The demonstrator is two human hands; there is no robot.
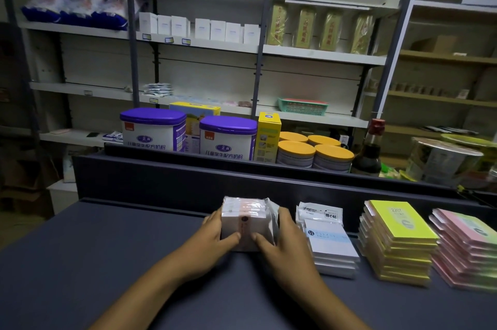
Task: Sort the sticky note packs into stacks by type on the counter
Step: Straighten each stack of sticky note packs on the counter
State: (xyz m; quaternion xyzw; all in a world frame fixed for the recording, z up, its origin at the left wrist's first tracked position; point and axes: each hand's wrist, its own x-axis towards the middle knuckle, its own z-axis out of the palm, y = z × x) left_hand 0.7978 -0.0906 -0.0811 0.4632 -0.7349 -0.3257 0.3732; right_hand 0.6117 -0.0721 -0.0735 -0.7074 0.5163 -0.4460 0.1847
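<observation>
A stack of white and pale pink sticky note packs (246, 218) stands on the dark counter (107, 249) near its raised back edge. My left hand (215, 235) presses its left side and my right hand (279, 238) its right side, thumbs on the front face. To the right stand three more stacks: white packs with a blue band (330, 243), yellow packs (400, 243) and pink packs with a green label (468, 246).
Behind the counter's raised ledge (242, 176) stand two purple-lidded tins (153, 128), a yellow box (269, 136), orange-lidded cans (314, 155) and a dark bottle (368, 152). Store shelves fill the background.
</observation>
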